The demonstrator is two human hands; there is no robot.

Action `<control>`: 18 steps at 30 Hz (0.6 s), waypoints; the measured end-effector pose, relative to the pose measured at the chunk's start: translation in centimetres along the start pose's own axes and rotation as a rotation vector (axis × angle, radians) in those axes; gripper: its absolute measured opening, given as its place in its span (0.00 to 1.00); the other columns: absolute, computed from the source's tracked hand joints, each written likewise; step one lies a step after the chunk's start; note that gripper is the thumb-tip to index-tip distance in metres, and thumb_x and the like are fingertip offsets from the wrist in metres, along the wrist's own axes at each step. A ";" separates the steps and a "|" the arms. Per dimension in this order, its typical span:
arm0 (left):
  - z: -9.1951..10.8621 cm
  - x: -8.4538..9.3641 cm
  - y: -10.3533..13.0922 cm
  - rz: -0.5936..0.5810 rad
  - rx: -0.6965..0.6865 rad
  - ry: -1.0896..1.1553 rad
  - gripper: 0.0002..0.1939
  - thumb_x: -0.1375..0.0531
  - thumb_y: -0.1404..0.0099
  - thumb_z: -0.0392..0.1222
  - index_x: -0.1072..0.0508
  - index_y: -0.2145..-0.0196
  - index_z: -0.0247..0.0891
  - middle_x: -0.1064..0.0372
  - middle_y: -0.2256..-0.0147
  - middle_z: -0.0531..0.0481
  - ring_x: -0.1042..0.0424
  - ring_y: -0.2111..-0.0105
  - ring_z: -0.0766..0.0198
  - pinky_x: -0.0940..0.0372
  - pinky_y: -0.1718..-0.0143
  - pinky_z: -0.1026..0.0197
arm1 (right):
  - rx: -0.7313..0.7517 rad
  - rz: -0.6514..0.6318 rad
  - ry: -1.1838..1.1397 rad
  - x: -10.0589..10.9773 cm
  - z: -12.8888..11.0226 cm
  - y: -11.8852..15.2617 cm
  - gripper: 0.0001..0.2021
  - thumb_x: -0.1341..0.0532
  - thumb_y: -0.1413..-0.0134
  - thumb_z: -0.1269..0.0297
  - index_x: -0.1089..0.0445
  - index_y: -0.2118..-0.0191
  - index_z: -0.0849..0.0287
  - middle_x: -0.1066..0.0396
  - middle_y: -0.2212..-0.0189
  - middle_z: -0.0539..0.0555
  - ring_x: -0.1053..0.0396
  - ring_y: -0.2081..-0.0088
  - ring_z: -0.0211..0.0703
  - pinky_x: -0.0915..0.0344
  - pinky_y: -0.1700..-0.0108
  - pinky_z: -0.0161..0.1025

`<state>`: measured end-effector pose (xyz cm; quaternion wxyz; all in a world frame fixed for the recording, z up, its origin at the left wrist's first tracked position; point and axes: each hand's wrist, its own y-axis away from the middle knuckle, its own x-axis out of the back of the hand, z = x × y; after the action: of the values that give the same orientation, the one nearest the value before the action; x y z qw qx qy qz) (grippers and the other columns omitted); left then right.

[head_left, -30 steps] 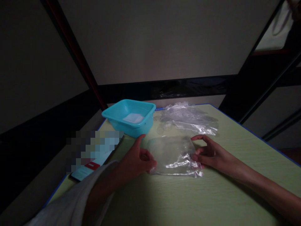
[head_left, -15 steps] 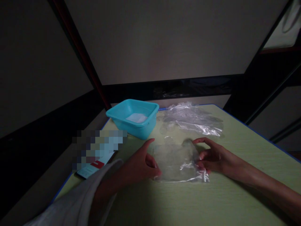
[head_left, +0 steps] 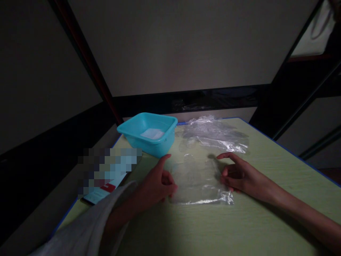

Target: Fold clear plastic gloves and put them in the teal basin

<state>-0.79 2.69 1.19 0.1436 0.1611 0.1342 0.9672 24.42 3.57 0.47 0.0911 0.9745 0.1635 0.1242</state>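
Observation:
A clear plastic bag [head_left: 197, 181] lies spread flat on the table, its lower edge creased and shiny. At the bag's left side, my left hand [head_left: 157, 185] has its thumb and a lower finger pinched on the edge, with the index finger stretched out. My right hand [head_left: 239, 176] pinches the right edge the same way, index finger raised. Behind the bag is a loose pile of clear plastic bags [head_left: 215, 133].
A turquoise basket [head_left: 160, 147] with something white inside stands at the back left of the pale green table [head_left: 266, 220]. A phone [head_left: 97, 195], partly pixelated, lies by the left edge. Dark-framed panels rise behind.
The bag lies flatter between my hands, and its raised right side has come down. The whole view has shifted slightly, with the basket and pile a little further left.

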 end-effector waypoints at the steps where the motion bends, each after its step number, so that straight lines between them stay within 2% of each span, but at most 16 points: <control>1: 0.0 0.0 0.1 -0.002 0.000 -0.022 0.46 0.42 0.52 0.28 0.60 0.39 0.36 0.39 0.77 0.61 0.36 0.81 0.71 0.44 0.87 0.72 | 0.007 -0.005 0.011 0.0 0.0 0.0 0.29 0.35 0.64 0.58 0.51 0.57 0.55 0.40 0.80 0.40 0.40 0.83 0.32 0.46 0.81 0.31; 9: -0.4 -0.1 0.1 -0.030 -0.038 -0.080 0.47 0.40 0.55 0.28 0.56 0.39 0.34 0.37 0.77 0.61 0.37 0.79 0.71 0.41 0.79 0.70 | 0.060 -0.026 0.064 0.1 -0.4 0.3 0.28 0.34 0.62 0.54 0.48 0.57 0.56 0.41 0.83 0.40 0.44 0.82 0.31 0.46 0.80 0.31; 15: 0.2 -0.1 0.5 -0.058 0.016 -0.053 0.47 0.39 0.55 0.27 0.56 0.39 0.33 0.37 0.77 0.61 0.37 0.83 0.72 0.42 0.84 0.71 | -0.096 -0.169 0.045 0.6 -0.9 0.8 0.37 0.32 0.64 0.51 0.51 0.51 0.57 0.38 0.82 0.41 0.42 0.86 0.29 0.53 0.86 0.28; 18: 0.3 -0.2 0.5 -0.074 0.035 -0.032 0.46 0.40 0.54 0.26 0.56 0.39 0.35 0.38 0.77 0.62 0.37 0.85 0.73 0.42 0.85 0.71 | -0.150 -0.240 0.027 0.6 -1.0 1.0 0.41 0.32 0.64 0.52 0.54 0.47 0.57 0.35 0.80 0.43 0.40 0.86 0.29 0.51 0.87 0.27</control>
<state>-0.62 2.21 1.55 0.1784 0.1741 0.1548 0.9560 24.96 3.00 1.77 0.1758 0.9366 0.2702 0.1375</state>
